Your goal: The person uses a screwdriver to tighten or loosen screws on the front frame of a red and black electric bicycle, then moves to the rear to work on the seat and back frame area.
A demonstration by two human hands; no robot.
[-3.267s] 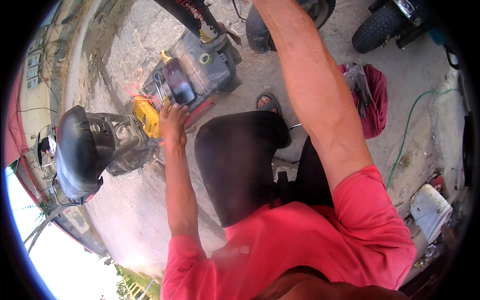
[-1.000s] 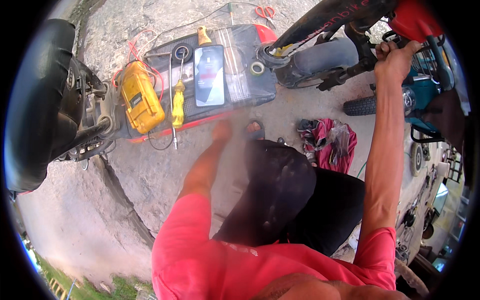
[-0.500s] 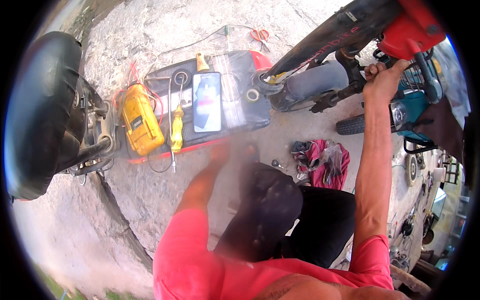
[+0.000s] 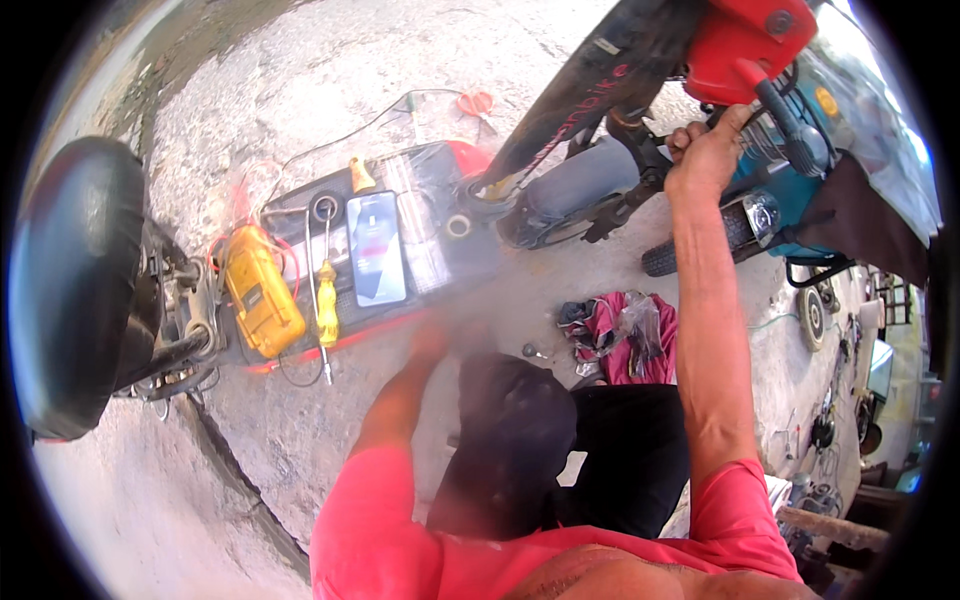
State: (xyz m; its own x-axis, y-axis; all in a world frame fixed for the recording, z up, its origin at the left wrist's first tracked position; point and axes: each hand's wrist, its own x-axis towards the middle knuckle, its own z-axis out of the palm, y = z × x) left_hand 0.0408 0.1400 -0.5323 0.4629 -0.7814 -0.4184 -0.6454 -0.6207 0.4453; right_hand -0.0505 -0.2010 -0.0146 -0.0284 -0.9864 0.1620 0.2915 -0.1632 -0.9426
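Observation:
My right hand (image 4: 704,157) is raised at the upper right, its fingers curled closed just below the red housing (image 4: 752,45) of an electric scooter. What the fingers wrap round is hidden; a grey handle grip (image 4: 803,147) is beside them. The scooter's black stem (image 4: 590,85) slants down to its front wheel and grey mudguard (image 4: 583,180). Low by the near edge of the black deck (image 4: 440,215), my left hand (image 4: 432,338) is blurred, its fingers unclear. On the deck lie a yellow multimeter (image 4: 262,290), a yellow-handled screwdriver (image 4: 327,305), a phone (image 4: 377,248) and a tape roll (image 4: 458,226).
Orange-handled scissors (image 4: 476,104) lie beyond the deck. A pink and grey cloth bundle (image 4: 640,345) rests on the ground near my knees. The black rear part (image 4: 80,290) stands at far left. At the right are a teal vehicle (image 4: 800,215) and a loose wheel (image 4: 812,318).
The whole view has shifted, so the deck and its tools sit lower and further left. My right hand keeps its place under the red housing, and my left hand stays by the deck.

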